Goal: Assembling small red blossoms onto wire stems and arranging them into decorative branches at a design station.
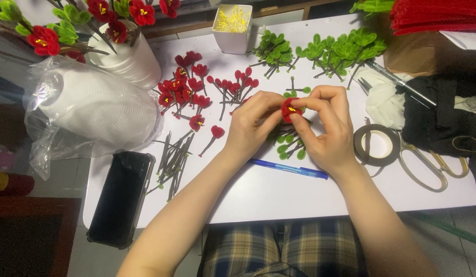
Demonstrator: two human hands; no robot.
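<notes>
Nearest you, a black phone [120, 197] lies at the table edge [258, 205], and a blue pen [289, 169] lies just under your wrists. Your left hand [253, 125] and right hand [327, 128] meet above the white table, fingertips of both pinching one small red flower [290, 109] between them. Green leaf sprigs [289, 146] lie beneath. Left of them, dark stems [174, 159] and loose red flowers [184, 90]; right, a tape roll [377, 145] and scissors [432, 164]. Farther back, a white cup of yellow stamens [231, 26].
</notes>
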